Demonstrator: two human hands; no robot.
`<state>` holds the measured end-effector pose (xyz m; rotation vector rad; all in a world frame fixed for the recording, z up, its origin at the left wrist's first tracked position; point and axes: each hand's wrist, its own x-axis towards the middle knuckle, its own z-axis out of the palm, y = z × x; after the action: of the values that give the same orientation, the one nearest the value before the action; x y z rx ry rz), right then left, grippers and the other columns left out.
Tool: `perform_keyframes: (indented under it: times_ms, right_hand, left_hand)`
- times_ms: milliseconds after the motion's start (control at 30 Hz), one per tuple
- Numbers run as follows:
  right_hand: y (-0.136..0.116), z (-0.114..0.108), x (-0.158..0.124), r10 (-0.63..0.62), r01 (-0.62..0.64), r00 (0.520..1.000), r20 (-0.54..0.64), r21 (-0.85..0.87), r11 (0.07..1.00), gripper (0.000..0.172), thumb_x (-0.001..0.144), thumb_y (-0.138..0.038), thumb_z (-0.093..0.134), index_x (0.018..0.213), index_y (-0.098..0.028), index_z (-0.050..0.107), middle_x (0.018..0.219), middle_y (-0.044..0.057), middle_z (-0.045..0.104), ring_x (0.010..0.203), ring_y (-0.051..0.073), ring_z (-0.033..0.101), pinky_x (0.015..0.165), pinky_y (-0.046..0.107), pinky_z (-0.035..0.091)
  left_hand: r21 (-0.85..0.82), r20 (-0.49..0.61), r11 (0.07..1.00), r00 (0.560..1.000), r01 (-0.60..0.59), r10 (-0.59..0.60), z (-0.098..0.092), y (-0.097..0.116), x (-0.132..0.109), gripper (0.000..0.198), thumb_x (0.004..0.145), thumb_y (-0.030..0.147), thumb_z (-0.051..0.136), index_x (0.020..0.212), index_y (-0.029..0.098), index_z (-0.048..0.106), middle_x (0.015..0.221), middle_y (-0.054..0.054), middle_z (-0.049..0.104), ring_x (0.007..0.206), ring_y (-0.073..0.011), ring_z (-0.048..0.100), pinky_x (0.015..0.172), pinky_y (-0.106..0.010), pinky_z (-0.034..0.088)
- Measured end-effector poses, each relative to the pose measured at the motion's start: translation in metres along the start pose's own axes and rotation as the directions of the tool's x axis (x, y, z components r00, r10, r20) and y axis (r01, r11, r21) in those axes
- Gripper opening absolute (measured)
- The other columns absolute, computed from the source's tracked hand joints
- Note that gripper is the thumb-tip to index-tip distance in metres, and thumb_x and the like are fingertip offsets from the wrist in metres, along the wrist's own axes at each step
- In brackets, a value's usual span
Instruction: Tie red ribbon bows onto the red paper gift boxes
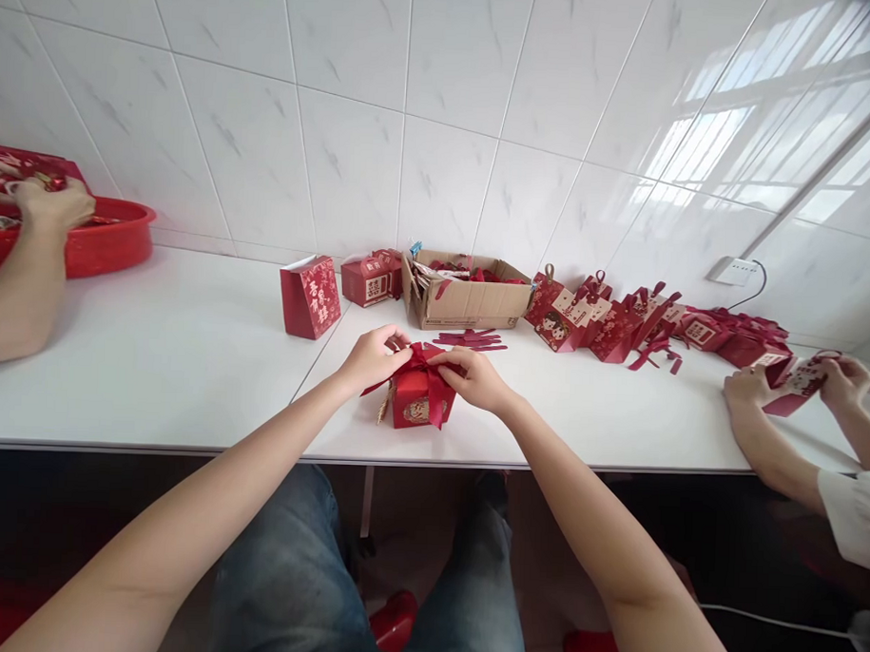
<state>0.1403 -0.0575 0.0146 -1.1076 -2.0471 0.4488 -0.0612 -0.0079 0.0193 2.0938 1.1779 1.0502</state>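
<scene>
A small red gift box stands near the front edge of the white table, with a dark red ribbon over its top. My left hand pinches the ribbon at the box's top left. My right hand pinches the ribbon at the top right. Both hands are closed on the ribbon, and a ribbon tail hangs down the box's front.
Behind the box lie loose ribbon strips and an open cardboard carton. A red bag and a small box stand to the left; several finished boxes line the right. Another person's hands work at right; a further hand reaches into a red basin at left.
</scene>
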Motion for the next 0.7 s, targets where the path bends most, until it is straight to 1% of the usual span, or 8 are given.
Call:
perform_keyframes:
  times_ms: [67, 167, 333, 433, 500, 567, 633, 700]
  right_hand:
    - [-0.0002, 0.0, 0.0005, -0.002, 0.002, 1.0, 0.003, 0.003, 1.0, 0.027, 0.085, -0.009, 0.049, 0.098, -0.018, 0.071, 0.096, 0.007, 0.07, 0.088, 0.016, 0.063, 0.08, 0.031, 0.048]
    - [-0.0001, 0.0001, 0.0008, -0.002, 0.002, 1.0, 0.014, 0.004, 1.0, 0.028, 0.085, -0.009, 0.048, 0.098, -0.018, 0.071, 0.096, 0.007, 0.07, 0.09, 0.017, 0.063, 0.081, 0.032, 0.048]
    - [0.0005, 0.0007, -0.0006, 0.007, -0.007, 1.0, 0.013, 0.014, 1.0, 0.028, 0.085, -0.012, 0.048, 0.102, -0.019, 0.069, 0.103, 0.007, 0.07, 0.093, 0.018, 0.063, 0.083, 0.034, 0.048]
    - [0.0008, 0.0008, -0.0016, 0.016, -0.016, 1.0, 0.008, 0.039, 0.999, 0.029, 0.084, -0.013, 0.049, 0.107, -0.018, 0.066, 0.106, 0.008, 0.069, 0.093, 0.018, 0.063, 0.083, 0.034, 0.049]
    - [0.0011, 0.0007, -0.0017, 0.02, -0.02, 1.0, 0.008, 0.043, 0.999, 0.029, 0.084, -0.013, 0.049, 0.107, -0.018, 0.066, 0.106, 0.008, 0.069, 0.092, 0.018, 0.063, 0.083, 0.033, 0.049]
    - [0.0017, 0.0005, -0.0011, 0.02, -0.02, 1.0, 0.016, 0.031, 0.999, 0.028, 0.085, -0.013, 0.048, 0.105, -0.018, 0.067, 0.103, 0.008, 0.07, 0.091, 0.018, 0.064, 0.082, 0.033, 0.049]
    - [0.0024, 0.0004, -0.0002, 0.016, -0.016, 1.0, 0.024, 0.02, 1.0, 0.028, 0.086, -0.013, 0.048, 0.103, -0.017, 0.068, 0.102, 0.008, 0.07, 0.091, 0.018, 0.063, 0.082, 0.033, 0.049]
    - [0.003, 0.0006, 0.0008, 0.015, -0.015, 1.0, 0.027, 0.019, 1.0, 0.028, 0.087, -0.013, 0.047, 0.102, -0.017, 0.07, 0.102, 0.008, 0.07, 0.091, 0.017, 0.063, 0.082, 0.032, 0.049]
  left_hand:
    - [0.023, 0.009, 1.0, 1.0, -0.012, 0.012, 0.0, 0.0012, 0.0011, 0.018, 0.072, 0.032, 0.057, 0.082, 0.019, 0.064, 0.089, -0.004, 0.068, 0.085, -0.0202, 0.062, 0.072, -0.029, 0.047]
    - [0.085, 0.007, 0.996, 0.999, -0.034, 0.034, 0.0006, 0.0042, 0.0028, 0.017, 0.072, 0.03, 0.056, 0.078, 0.019, 0.066, 0.089, -0.005, 0.069, 0.084, -0.0212, 0.061, 0.075, -0.031, 0.047]
    - [0.116, -0.044, 0.992, 0.998, -0.044, 0.049, 0.002, 0.003, 0.0025, 0.015, 0.07, 0.027, 0.053, 0.072, 0.019, 0.065, 0.085, -0.006, 0.068, 0.084, -0.0224, 0.061, 0.078, -0.033, 0.046]
    - [0.029, -0.057, 1.0, 0.998, 0.012, -0.01, 0.0011, 0.0001, 0.0028, 0.016, 0.067, 0.031, 0.055, 0.069, 0.019, 0.066, 0.092, -0.007, 0.067, 0.09, -0.0238, 0.06, 0.082, -0.034, 0.046]
    - [-0.099, 0.002, 0.992, 0.997, 0.08, -0.08, 0.0003, -0.0004, 0.0039, 0.02, 0.067, 0.033, 0.052, 0.066, 0.018, 0.065, 0.099, -0.007, 0.066, 0.093, -0.0243, 0.06, 0.082, -0.033, 0.046]
    - [-0.195, 0.07, 0.971, 0.99, 0.138, -0.126, 0.0003, 0.0006, 0.0048, 0.025, 0.07, 0.036, 0.049, 0.064, 0.017, 0.064, 0.099, -0.007, 0.067, 0.093, -0.0247, 0.06, 0.08, -0.033, 0.047]
    - [-0.201, 0.099, 0.967, 0.986, 0.155, -0.137, 0.0022, 0.0019, 0.0051, 0.029, 0.072, 0.041, 0.051, 0.067, 0.017, 0.065, 0.094, -0.007, 0.068, 0.091, -0.025, 0.061, 0.077, -0.033, 0.047]
    - [-0.153, 0.076, 0.979, 0.989, 0.133, -0.123, 0.0059, 0.0022, 0.0046, 0.031, 0.073, 0.046, 0.055, 0.073, 0.017, 0.066, 0.093, -0.007, 0.068, 0.09, -0.0247, 0.061, 0.076, -0.032, 0.047]
